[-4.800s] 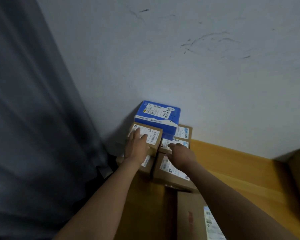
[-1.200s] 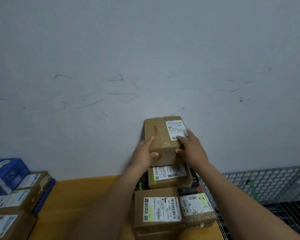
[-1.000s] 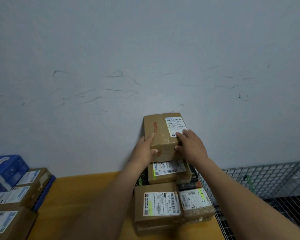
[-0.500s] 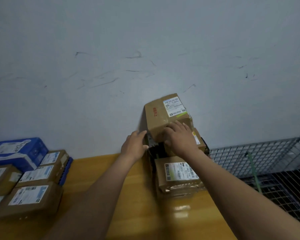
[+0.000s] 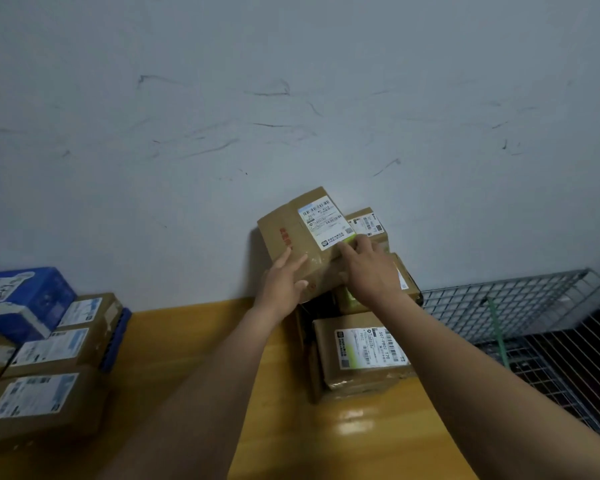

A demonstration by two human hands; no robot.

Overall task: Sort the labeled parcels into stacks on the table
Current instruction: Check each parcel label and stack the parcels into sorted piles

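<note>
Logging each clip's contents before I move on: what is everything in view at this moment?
held parcel: one, brown with a white label, tilted above the right stack
right stack parcels: at least three, brown, at the table's right end by the wall
left stack parcels: at least four, brown, at the table's left end
blue box: one, blue, on top of the left stack
table: one, yellow wood
wire cage: one, grey, right of the table
wall: grey-white, scuffed, behind
left hand: holds the held parcel's near left corner
right hand: grips its right edge
</note>
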